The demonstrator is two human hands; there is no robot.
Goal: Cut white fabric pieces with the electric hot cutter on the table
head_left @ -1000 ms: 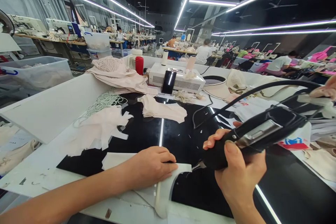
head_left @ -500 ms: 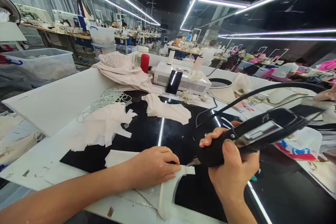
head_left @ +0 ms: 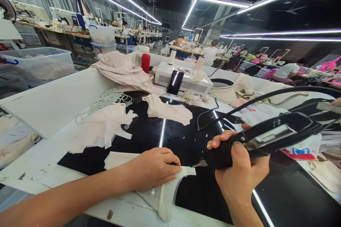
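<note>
My left hand (head_left: 160, 168) lies over a white fabric piece (head_left: 170, 188), its curved fingers pressed together on the cloth near a narrow tab. My right hand (head_left: 237, 163) is wrapped round a black corded hand tool (head_left: 266, 134) with a silver panel on its side. The tool is tilted, and its metal tip (head_left: 200, 163) points left, just beside the tab; whether they touch I cannot tell. Under my left forearm another pale layer of fabric (head_left: 124, 159) shows. My left thumb is hidden.
Beyond my hands lie stacked cream pieces (head_left: 167, 110), white scraps (head_left: 106, 124) and green cord (head_left: 110, 99). Behind them a phone (head_left: 175, 82) leans on a white box (head_left: 195, 81). The tool's black cable (head_left: 255, 95) arches rightward. Another person's hand (head_left: 337, 102) shows at the right edge.
The tool and my right hand have shifted slightly right, away from my left hand. My left hand stays on the fabric. The other person's hand has moved farther out at the right edge.
</note>
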